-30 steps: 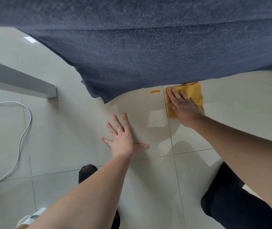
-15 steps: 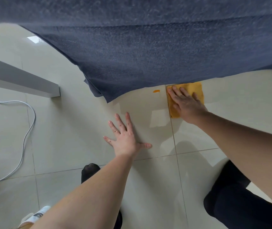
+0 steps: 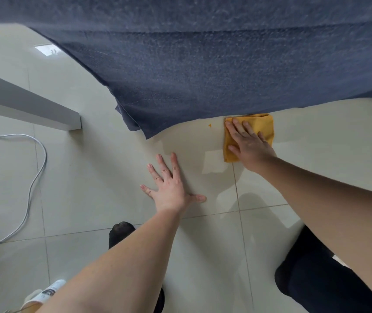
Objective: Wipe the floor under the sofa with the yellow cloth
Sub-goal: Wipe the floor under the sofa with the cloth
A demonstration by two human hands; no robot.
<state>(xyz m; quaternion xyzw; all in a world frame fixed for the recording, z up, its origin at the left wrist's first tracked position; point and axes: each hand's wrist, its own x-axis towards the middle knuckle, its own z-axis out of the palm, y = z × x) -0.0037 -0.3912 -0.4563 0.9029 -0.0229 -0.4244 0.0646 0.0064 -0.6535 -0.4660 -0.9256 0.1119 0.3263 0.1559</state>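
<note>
The folded yellow cloth (image 3: 263,126) lies flat on the pale tiled floor (image 3: 112,177), right at the hanging edge of the dark blue sofa cover (image 3: 203,75). My right hand (image 3: 248,143) presses palm-down on the cloth with fingers spread, pointing toward the sofa. Left of it, my left hand (image 3: 171,188) rests flat on the bare tile, fingers apart, holding nothing. A small orange speck (image 3: 209,125) sits on the floor just left of the cloth. The floor beneath the sofa is hidden by the cover.
A white furniture base (image 3: 33,109) juts in from the left. A white cable (image 3: 33,181) loops across the tiles at the far left. My dark-clothed knee (image 3: 316,279) and a dark-socked foot (image 3: 121,233) are on the floor below the arms.
My right hand and the cloth have stayed at the sofa edge, shifting only slightly. The orange mark left of the cloth looks smaller. My left hand has not moved on the tile.
</note>
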